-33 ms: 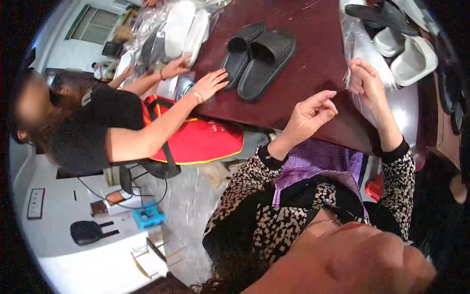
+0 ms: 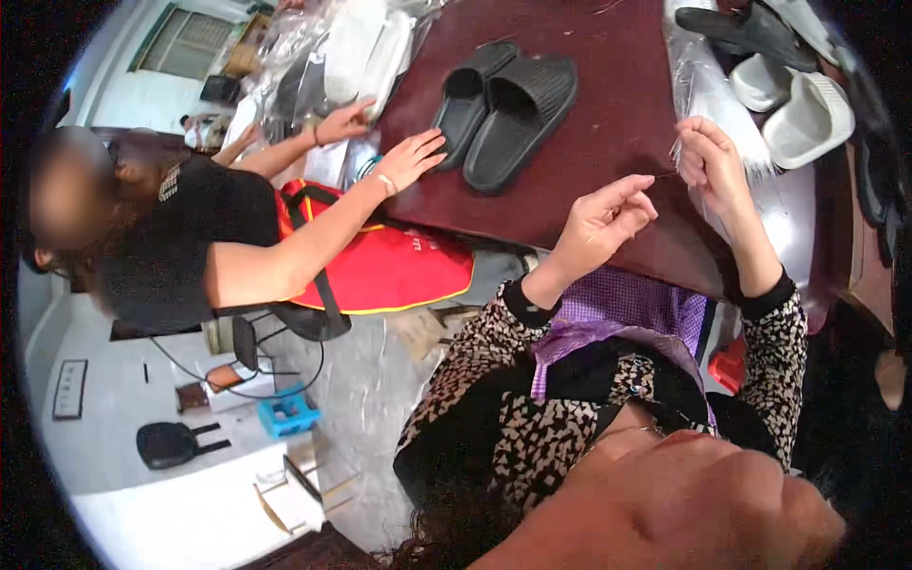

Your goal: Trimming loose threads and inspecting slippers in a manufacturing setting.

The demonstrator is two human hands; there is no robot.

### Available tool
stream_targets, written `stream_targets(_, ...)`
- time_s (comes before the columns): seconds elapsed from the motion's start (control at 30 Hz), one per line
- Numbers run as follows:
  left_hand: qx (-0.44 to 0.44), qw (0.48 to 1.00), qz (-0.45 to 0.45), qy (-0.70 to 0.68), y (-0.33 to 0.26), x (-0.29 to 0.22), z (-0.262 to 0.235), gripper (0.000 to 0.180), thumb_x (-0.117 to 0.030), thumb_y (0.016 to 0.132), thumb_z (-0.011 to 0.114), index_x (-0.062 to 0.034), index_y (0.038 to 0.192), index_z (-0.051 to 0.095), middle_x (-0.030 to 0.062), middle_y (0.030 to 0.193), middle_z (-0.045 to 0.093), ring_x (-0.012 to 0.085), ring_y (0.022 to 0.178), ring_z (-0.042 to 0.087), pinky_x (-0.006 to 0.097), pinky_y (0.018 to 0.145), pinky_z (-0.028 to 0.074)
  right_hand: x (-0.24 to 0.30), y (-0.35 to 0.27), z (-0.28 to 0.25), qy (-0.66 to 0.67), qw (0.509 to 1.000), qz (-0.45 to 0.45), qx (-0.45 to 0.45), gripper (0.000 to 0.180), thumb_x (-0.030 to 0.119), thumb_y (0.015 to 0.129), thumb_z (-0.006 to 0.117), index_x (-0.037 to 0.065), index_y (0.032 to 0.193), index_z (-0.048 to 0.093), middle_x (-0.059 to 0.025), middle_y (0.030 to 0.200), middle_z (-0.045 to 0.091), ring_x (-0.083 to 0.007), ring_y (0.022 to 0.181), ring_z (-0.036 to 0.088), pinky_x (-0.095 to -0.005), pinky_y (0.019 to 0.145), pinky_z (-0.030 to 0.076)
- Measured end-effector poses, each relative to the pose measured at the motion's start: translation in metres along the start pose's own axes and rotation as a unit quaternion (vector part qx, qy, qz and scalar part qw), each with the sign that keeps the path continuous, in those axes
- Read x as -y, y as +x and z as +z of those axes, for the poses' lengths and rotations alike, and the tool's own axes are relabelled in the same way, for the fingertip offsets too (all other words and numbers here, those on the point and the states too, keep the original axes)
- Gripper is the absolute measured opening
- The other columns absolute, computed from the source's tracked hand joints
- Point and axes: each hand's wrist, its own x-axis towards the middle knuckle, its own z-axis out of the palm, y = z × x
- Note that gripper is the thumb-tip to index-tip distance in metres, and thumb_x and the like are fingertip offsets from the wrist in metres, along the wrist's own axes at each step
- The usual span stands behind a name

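My left hand (image 2: 608, 224) is raised over the near edge of the dark red table (image 2: 617, 57), its index finger and thumb closed around a thin thread-like strand (image 2: 667, 175). The strand stretches across to my right hand (image 2: 712, 163), whose curled fingers pinch its other end. Beside my right hand lies a bundle of fine clear strands (image 2: 736, 119) in plastic. A pair of black slide sandals sits left of my hands, one (image 2: 494, 152) in front and the other (image 2: 458, 104) beside it, touched by a co-worker's hand (image 2: 408, 161).
White slide sandals (image 2: 807, 119) and a black sandal (image 2: 746, 38) lie at the right. Plastic-wrapped white sandals (image 2: 385, 66) are piled at the far left. A co-worker in a black shirt (image 2: 161, 266) and red apron (image 2: 399, 271) works on my left. A blue stool (image 2: 288, 413) stands on the floor.
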Motion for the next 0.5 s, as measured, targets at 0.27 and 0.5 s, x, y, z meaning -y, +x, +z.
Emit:
stream_targets(0.27, -0.125, 0.991, -0.012, 0.052, 0.009, 0.003, -0.053, 0.027, -0.011, 0.091, 0.051, 0.0, 0.115, 0.053, 0.005, 0.086, 0.061, 0.0056, 0.07, 0.052, 0.019, 0.063, 0.043, -0.014, 0.004, 0.012, 0.015, 0.999, 0.032, 0.039, 0.009, 0.008, 0.091, 0.044, 0.005, 0.093, 0.052, 0.0055, 0.055, 0.035, -0.0039, 0.04, 0.026, -0.0189, 0.038, 0.021)
stream_targets(0.5, -0.151, 0.889, 0.091, 0.422, 0.027, -0.001, -0.118, 0.036, -0.016, 0.082, 0.06, 0.0014, 0.113, 0.053, 0.0134, 0.104, 0.056, 0.0217, 0.091, 0.053, 0.033, 0.079, 0.043, -0.008, 0.004, 0.011, 0.066, 0.996, 0.032, 0.043, 0.009, 0.01, 0.091, 0.045, 0.005, 0.096, 0.051, 0.0055, 0.055, 0.033, -0.0039, 0.04, 0.026, -0.0196, 0.037, 0.021)
